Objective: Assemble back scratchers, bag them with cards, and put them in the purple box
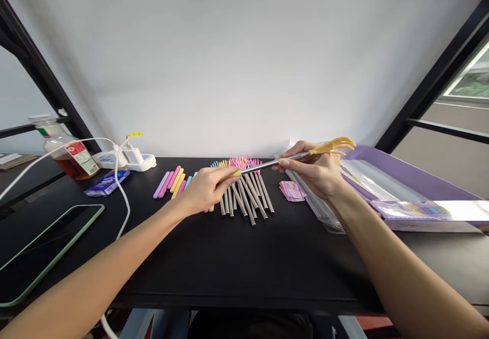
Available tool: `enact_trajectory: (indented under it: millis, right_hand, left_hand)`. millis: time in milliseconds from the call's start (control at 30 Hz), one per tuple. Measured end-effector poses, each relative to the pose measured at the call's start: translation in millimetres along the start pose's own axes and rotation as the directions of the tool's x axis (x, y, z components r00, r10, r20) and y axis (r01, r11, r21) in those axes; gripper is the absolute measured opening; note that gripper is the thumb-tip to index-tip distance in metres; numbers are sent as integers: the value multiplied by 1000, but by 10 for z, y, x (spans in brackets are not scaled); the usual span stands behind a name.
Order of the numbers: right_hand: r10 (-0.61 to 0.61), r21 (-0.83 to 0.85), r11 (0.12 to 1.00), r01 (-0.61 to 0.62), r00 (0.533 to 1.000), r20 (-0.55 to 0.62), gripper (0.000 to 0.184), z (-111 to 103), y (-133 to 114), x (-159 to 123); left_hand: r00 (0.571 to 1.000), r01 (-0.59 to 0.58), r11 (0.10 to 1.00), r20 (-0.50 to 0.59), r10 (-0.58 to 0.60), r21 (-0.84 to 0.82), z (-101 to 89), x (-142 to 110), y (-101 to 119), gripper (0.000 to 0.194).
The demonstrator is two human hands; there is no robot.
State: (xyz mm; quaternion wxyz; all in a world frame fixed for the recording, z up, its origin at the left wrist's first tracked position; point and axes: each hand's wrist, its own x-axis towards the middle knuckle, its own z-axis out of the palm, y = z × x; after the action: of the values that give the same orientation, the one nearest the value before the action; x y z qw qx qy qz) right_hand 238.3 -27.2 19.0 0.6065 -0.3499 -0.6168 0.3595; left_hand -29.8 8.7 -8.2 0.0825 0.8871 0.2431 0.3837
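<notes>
A yellow back scratcher with a metal rod and a claw-shaped head is held between both hands above the black table. My left hand is closed around its yellow handle end. My right hand pinches the rod close to the claw. Just behind and below lies a row of several more metal scratchers with pink, blue and yellow heads. To their left lie loose pink, yellow and blue handle sleeves.
A purple tray with clear bags stands at the right, a small pink card stack beside it. At the left are a tablet, a white cable, a charger, a blue packet and a bottle.
</notes>
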Motion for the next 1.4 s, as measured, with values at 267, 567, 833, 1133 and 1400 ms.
enact_trajectory:
  millis: [267, 567, 833, 1133, 1400]
  right_hand:
    - [23, 60, 998, -25, 999, 34, 32, 197, 140, -54]
    - [145, 121, 982, -147, 989, 26, 47, 206, 104, 30]
    - [46, -561, 827, 28, 992, 117, 29, -180, -118, -1]
    - [18, -686, 670, 283, 918, 396, 25, -3, -44, -52]
    - [125, -652, 736, 182, 910, 394, 40, 57, -19, -56]
  left_hand:
    - [998, -12, 999, 64, 8, 51, -69, 43, 128, 28]
    - [978, 118, 972, 147, -150, 205, -254, 110, 6, 33]
    - [982, 9, 974, 181, -51, 225, -353, 83, -125, 28]
    - [981, -103, 910, 191, 26, 401, -265, 41, -168, 40]
    - [964, -266, 829, 134, 230, 491, -200, 66, -96, 43]
